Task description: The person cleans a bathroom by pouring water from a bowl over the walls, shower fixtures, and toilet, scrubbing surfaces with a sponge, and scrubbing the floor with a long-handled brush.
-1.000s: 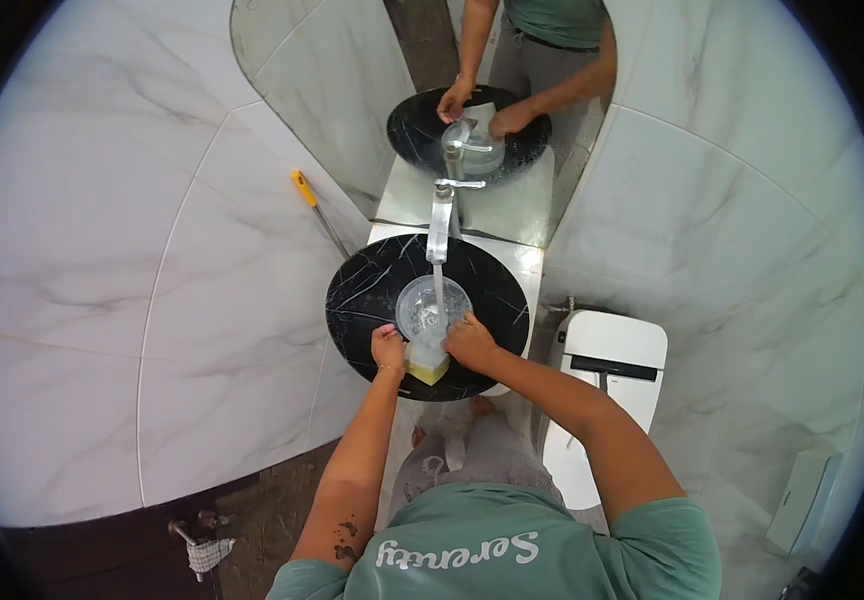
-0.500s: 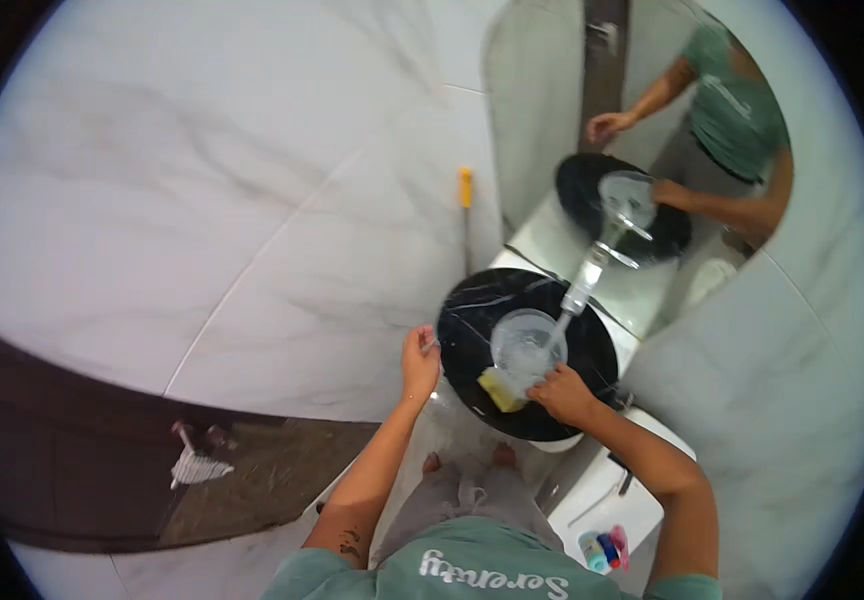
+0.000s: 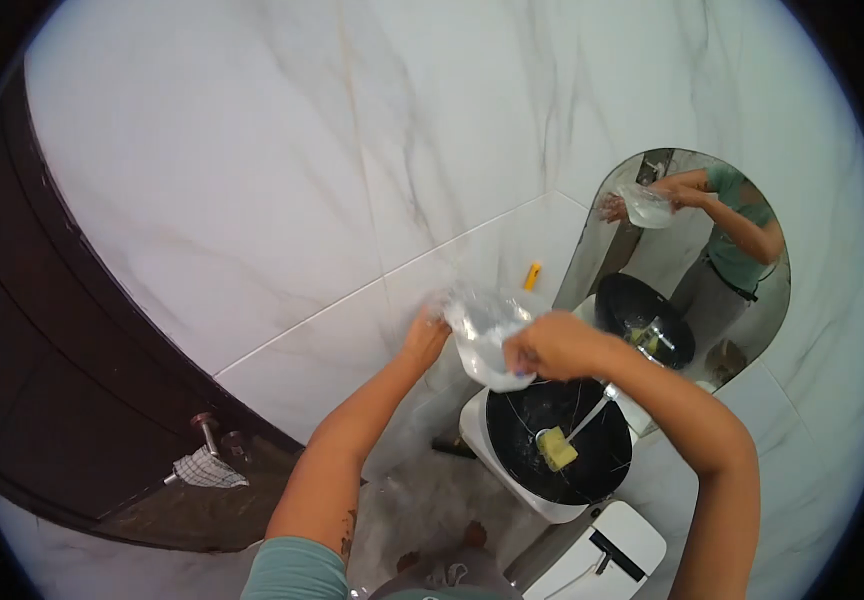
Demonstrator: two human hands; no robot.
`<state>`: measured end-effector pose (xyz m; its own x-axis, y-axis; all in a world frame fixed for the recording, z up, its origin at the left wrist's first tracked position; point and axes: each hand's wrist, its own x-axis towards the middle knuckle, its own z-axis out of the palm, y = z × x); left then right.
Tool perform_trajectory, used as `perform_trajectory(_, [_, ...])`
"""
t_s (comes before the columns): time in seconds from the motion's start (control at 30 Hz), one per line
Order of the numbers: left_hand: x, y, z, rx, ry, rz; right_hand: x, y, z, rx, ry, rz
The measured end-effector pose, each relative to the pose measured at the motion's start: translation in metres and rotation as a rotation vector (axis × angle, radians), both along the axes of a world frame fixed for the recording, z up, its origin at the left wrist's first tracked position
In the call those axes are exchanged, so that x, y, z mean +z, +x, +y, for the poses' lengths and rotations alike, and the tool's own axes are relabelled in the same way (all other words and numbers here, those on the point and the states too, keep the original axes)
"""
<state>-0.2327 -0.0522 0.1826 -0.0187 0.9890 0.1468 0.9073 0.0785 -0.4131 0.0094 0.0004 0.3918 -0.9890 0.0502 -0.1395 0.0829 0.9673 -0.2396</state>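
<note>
While right hand (image 3: 557, 345) grasps right side of clear bowl (image 3: 486, 345), bowl hangs tilted near marbled wall (image 3: 282, 200), up and left of black basin (image 3: 512, 425). Left hand (image 3: 426, 336) at bowl's left edge, blurred; cannot tell whether fingers grip. Yellow sponge (image 3: 557, 449) lies in basin, beside water stream (image 3: 585, 420) from tap (image 3: 611, 392).

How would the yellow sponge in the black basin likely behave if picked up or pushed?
As a foam-looking block, the yellow sponge would probably squash when gripped. The water stream comes down right by it, so it is likely wet and drippy. Its flat-sided shape suggests sliding rather than rolling.
</note>
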Motion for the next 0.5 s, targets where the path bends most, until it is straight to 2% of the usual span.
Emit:
perform_trajectory(0.03, [0.008,-0.009,0.011,0.166,-0.084,-0.085,0.014,-0.01,0.001,-0.02,-0.006,0.022])
perform_trajectory(0.1, [0.047,-0.015,0.0,0.232,-0.065,0.044,0.029,-0.023,0.005,-0.052,0.022,0.076])
perform_trajectory(0.13, [0.061,-0.015,-0.02,0.215,-0.078,0.026,0.031,-0.024,0.007,-0.066,0.052,0.105])
perform_trajectory(0.2, [0.078,-0.023,-0.064,-0.075,0.126,0.29,0.038,-0.023,0.011,-0.152,0.074,0.111])
perform_trajectory(0.3, [0.046,-0.03,-0.113,-0.137,0.254,0.135,0.036,-0.015,0.025,-0.265,0.119,0.158])
perform_trajectory(0.37, [0.012,-0.036,-0.142,-0.148,0.261,0.106,0.041,-0.008,0.032,-0.319,0.346,0.082])
perform_trajectory(0.43, [-0.024,-0.038,-0.171,-0.153,0.263,0.075,0.042,-0.001,0.044,-0.342,0.355,-0.014])
perform_trajectory(0.5, [-0.052,-0.039,-0.197,-0.156,0.226,-0.082,0.04,-0.001,0.06,-0.415,0.362,-0.154])
